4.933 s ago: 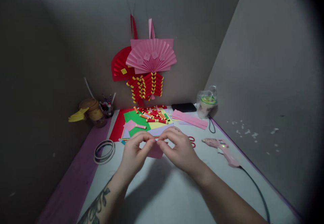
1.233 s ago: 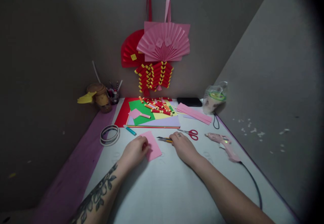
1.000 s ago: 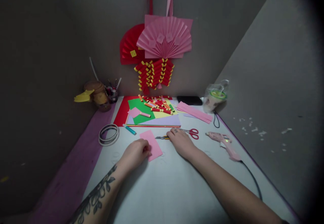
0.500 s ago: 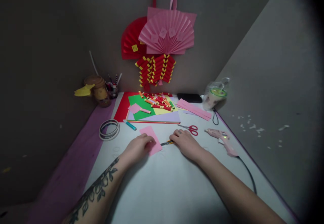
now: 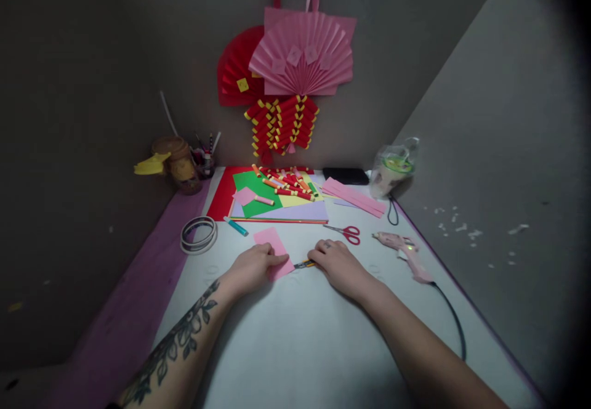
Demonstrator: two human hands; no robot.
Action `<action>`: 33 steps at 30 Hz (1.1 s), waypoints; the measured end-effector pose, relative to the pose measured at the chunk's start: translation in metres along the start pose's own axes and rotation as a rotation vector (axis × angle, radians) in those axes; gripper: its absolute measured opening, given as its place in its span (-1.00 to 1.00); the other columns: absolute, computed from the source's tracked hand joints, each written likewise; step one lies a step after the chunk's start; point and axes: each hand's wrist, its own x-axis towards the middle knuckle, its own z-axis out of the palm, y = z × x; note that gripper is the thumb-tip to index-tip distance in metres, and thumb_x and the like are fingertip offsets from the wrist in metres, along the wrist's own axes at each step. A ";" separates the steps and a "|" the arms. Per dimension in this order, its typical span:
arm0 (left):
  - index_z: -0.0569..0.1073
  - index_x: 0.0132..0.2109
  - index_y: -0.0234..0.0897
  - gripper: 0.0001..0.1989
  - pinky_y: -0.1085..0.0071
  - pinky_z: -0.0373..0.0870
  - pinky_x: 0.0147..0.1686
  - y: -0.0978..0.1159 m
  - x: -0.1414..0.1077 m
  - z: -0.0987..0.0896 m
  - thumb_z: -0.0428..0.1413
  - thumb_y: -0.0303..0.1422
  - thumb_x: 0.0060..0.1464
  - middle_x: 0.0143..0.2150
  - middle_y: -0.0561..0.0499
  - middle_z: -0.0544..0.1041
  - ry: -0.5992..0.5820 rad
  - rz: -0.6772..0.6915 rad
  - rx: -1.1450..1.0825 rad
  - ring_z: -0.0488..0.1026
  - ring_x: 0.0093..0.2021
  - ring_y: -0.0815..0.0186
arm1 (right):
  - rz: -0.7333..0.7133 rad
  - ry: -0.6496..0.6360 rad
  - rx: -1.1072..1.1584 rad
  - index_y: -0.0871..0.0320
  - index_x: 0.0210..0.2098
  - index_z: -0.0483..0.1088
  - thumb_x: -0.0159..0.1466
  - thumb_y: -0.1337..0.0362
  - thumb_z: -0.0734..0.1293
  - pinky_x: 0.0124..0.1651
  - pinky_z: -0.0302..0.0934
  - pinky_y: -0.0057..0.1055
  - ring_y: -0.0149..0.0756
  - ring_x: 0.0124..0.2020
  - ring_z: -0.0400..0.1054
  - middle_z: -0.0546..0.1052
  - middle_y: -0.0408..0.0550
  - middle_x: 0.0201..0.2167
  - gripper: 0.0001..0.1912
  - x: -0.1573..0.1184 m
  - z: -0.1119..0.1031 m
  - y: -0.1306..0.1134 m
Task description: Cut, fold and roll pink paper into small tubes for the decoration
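White-covered tabletop (image 5: 300, 347) | left hand (image 5: 252, 267): fingers on pink paper (image 5: 272, 239), can't tell if pinching | right hand (image 5: 339, 265): grip pinching utility knife (image 5: 305, 263), tip at paper's edge

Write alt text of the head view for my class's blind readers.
A person's left hand rests on a pink paper piece; the right hand holds a craft knife, tip near the paper. Scissors lie beyond; a pink fan and red fan hang behind.

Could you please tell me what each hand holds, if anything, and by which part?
The right hand holds the craft knife by its handle. The left hand rests on the left edge of the pink paper; any pinch cannot be told.
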 end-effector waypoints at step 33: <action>0.38 0.16 0.05 -0.61 0.41 0.16 -0.27 0.002 0.001 0.006 -0.15 -0.29 0.28 -0.25 -0.02 0.39 0.012 -0.034 0.039 0.32 -0.22 0.25 | -0.037 -0.016 0.046 0.08 -0.18 0.41 0.36 0.35 0.18 -0.16 -0.05 -0.34 -0.27 -0.20 0.25 0.42 -0.06 -0.27 -0.82 -0.008 0.002 -0.003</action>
